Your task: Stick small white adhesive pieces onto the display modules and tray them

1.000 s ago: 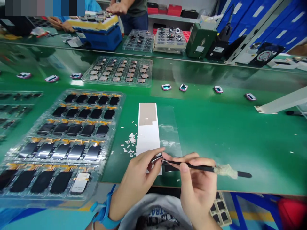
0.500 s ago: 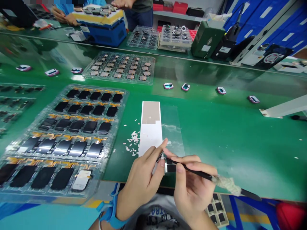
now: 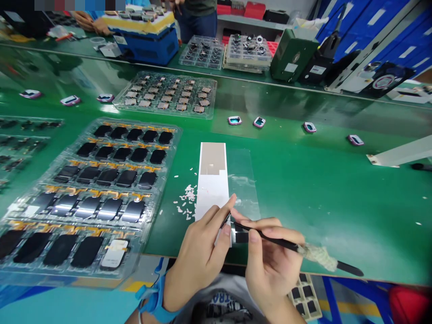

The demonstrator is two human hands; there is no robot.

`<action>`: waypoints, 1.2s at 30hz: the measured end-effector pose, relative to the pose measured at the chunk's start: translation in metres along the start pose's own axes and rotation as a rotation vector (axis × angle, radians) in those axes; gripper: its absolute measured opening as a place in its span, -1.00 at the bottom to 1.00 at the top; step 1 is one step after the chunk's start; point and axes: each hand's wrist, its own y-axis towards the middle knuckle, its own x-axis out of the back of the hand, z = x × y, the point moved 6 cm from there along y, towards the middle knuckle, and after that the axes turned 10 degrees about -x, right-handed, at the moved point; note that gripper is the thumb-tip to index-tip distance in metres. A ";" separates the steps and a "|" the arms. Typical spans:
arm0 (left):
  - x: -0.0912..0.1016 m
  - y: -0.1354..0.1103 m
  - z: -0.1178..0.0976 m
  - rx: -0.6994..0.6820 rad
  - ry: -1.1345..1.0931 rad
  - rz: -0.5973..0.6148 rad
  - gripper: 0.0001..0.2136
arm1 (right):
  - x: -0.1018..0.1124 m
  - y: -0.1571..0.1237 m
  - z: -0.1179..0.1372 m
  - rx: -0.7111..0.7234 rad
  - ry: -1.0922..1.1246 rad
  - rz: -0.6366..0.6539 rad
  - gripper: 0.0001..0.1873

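Note:
My left hand (image 3: 199, 256) pinches a small dark screen part (image 3: 240, 237) between thumb and forefinger at the near edge of the green bench. My right hand (image 3: 270, 261) grips black tweezers (image 3: 293, 246) with a taped handle, tips touching that part. Just beyond my fingers lies a white backing strip (image 3: 212, 177) with tan stickers at its far end, and white paper scraps (image 3: 185, 200) lie beside it.
A clear tray of black screens (image 3: 97, 189) lies to the left. Another tray of small parts (image 3: 167, 96) sits farther back. Several pink-rimmed casings (image 3: 259, 122) ride the belt. A green box (image 3: 293, 56) and other people's hands (image 3: 86, 20) are at the back.
The camera view shifted slightly. My hands rose a little toward the white strip and the part turned between my fingers; the tweezers tilted downward at the handle.

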 end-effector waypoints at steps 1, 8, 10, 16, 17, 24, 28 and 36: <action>0.000 0.000 0.000 0.001 0.003 0.000 -0.54 | 0.000 0.000 0.000 0.001 0.001 0.003 -0.66; 0.001 0.000 0.000 0.004 0.039 -0.002 -0.53 | 0.000 -0.003 0.002 0.031 -0.005 0.018 -0.65; 0.001 -0.001 -0.001 -0.003 0.039 -0.006 -0.53 | 0.001 -0.003 0.003 0.038 -0.010 0.008 -0.65; 0.000 -0.001 -0.001 0.017 0.043 0.009 -0.52 | 0.001 -0.005 0.002 0.065 -0.051 0.052 -0.61; 0.000 -0.001 -0.001 0.017 0.042 0.011 -0.52 | 0.001 -0.005 0.002 0.069 -0.051 0.061 -0.60; 0.001 -0.002 -0.003 -0.003 0.028 0.010 -0.51 | 0.001 -0.006 0.002 0.069 -0.057 0.056 -0.61; 0.002 -0.002 -0.003 0.002 0.064 0.014 -0.53 | 0.002 -0.005 0.003 0.054 -0.049 0.020 -0.64; 0.000 -0.001 -0.002 -0.089 0.187 0.023 -0.49 | 0.002 -0.004 0.004 -0.016 -0.010 0.008 -0.71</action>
